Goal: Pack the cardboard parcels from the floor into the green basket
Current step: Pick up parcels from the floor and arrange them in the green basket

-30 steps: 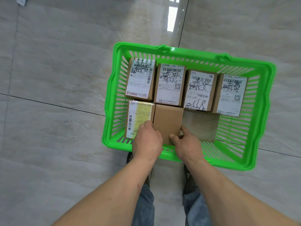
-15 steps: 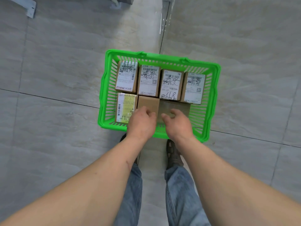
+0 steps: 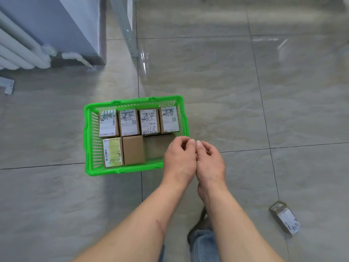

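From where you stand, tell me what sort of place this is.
Probably a parcel sorting or storage room: labelled parcels in a green basket, a shelving-rack leg on tiled floor, and a radiator.

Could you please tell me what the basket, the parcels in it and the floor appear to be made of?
Basket: looks like moulded plastic, bright green and slightly glossy, with slotted walls. Parcels: brown matte cardboard, most with white printed paper labels, one with a yellowish label. Floor: probably polished ceramic or stone-look tile, given the thin grout lines and mirror-like reflections; the exact kind cannot be told.
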